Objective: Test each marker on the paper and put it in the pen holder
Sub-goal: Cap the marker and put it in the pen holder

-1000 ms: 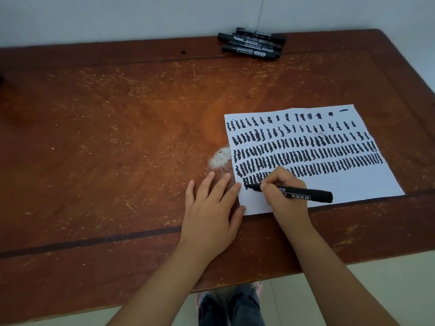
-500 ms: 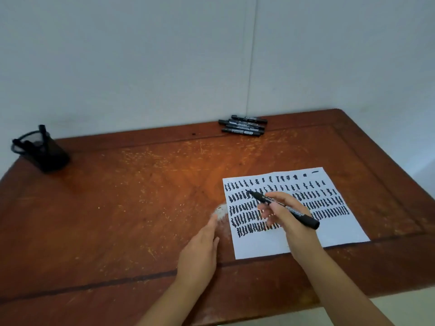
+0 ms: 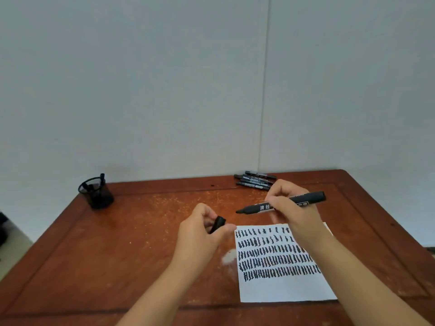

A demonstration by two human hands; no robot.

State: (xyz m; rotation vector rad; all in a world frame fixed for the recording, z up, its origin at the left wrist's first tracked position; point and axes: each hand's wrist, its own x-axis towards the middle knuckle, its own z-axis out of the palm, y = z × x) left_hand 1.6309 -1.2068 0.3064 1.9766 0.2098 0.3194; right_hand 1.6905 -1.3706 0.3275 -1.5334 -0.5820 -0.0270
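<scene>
My right hand (image 3: pixel 292 208) grips an uncapped black marker (image 3: pixel 313 198) above the table, its tip pointing left. A little to the left of that tip, my left hand (image 3: pixel 200 231) pinches the black cap (image 3: pixel 217 224), apart from the tip. The white paper (image 3: pixel 282 288) lies below, covered with rows of black test strokes. A black mesh pen holder (image 3: pixel 97 194) with a few markers in it stands at the far left of the table. Several capped black markers (image 3: pixel 255 180) lie in a pile by the wall.
The brown wooden table (image 3: pixel 141 243) is scratched, with a pale worn spot (image 3: pixel 229 256) left of the paper. A grey wall rises right behind the table's far edge. A dark object (image 3: pixel 2 229) shows off the table at the left.
Both hands rose off the table and paper. My right hand lifted the marker away from the strokes; my left hand left the tabletop and now holds the cap. The view tilted upward.
</scene>
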